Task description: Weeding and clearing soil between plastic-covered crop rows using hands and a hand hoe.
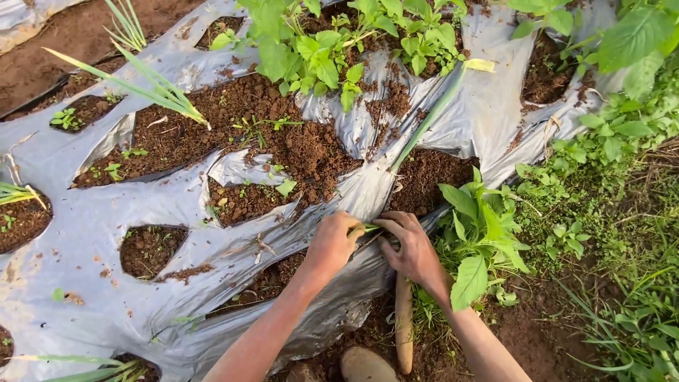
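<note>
My left hand (331, 244) and my right hand (409, 249) meet at the near edge of a silver plastic mulch sheet (92, 212). Both pinch a small green shoot (368, 228) between their fingers. The shoot sits where the sheet is torn beside a hole of brown soil (428, 180). A long green stalk (428, 120) rises from that hole toward the top. A wooden stick or handle (403, 322) lies on the ground under my right wrist.
The sheet has several soil-filled holes, some with thin green seedlings (166, 92). Leafy weeds (332, 49) grow at the top centre and a leafy plant (481, 233) stands right of my hands. Grass covers the right side. A rounded tan object (364, 364) lies at the bottom.
</note>
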